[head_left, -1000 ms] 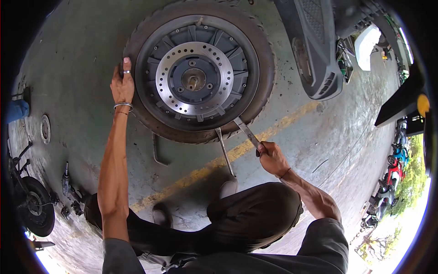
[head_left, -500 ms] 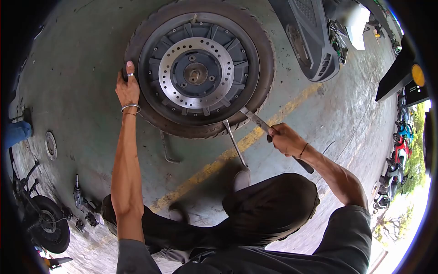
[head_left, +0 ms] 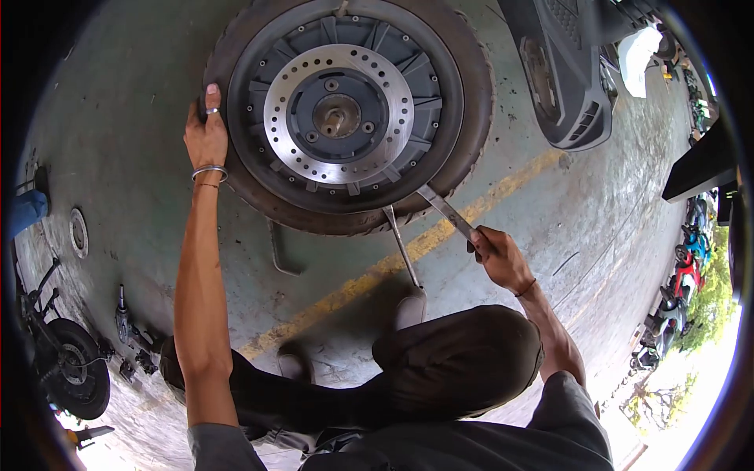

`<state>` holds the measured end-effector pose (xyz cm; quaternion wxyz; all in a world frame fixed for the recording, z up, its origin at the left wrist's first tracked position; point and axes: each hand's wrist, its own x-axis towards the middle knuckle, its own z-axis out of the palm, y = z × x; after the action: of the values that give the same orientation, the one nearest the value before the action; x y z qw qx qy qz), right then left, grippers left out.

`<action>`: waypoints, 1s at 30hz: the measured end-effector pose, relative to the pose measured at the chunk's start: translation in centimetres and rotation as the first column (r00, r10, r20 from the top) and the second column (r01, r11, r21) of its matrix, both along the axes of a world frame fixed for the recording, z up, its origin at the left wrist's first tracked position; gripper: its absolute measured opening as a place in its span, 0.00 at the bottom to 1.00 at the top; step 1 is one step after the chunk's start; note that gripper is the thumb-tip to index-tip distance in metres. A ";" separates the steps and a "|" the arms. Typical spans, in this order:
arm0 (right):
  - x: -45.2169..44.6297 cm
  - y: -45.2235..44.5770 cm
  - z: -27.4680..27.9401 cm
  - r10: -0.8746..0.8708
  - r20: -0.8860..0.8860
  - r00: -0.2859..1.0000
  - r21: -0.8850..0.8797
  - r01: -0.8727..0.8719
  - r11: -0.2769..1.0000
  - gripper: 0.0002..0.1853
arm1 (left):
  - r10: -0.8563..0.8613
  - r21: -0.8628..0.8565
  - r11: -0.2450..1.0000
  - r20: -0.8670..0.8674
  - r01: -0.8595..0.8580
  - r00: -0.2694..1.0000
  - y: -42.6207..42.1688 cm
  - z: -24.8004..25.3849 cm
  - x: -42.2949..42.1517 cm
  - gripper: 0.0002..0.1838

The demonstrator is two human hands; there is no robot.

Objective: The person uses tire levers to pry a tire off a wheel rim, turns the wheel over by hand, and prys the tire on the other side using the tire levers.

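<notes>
Right hand (head_left: pixel 501 259) is closed around a flat steel lever (head_left: pixel 446 209), tip set at the near-right edge of the rim (head_left: pixel 440 156). Left hand (head_left: pixel 206 141) is laid on the left edge of the tyre (head_left: pixel 476 102); how tightly it is closed cannot be told. Wheel (head_left: pixel 336 118) is laid flat, far centre, brake disc (head_left: pixel 399 116) up. Judged heavy and rigid; tyre probably stiff, grippy; disc smooth, easily marked. Best held by the tyre edge. Lever may slip; best gripped well back.
</notes>
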<state>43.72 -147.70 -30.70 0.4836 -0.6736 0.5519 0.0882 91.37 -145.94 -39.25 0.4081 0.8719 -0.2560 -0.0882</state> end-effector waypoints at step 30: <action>-2.8 -5.0 -2.9 0.212 0.118 0.970 -0.207 -0.185 0.961 0.09 | -0.138 -0.148 0.985 -0.341 0.092 0.930 0.7 -2.7 3.6 0.42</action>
<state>40.94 -152.73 -33.59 0.4413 -0.7743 0.4522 0.0347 94.99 -145.25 -41.91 0.4970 0.7975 -0.2351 -0.2486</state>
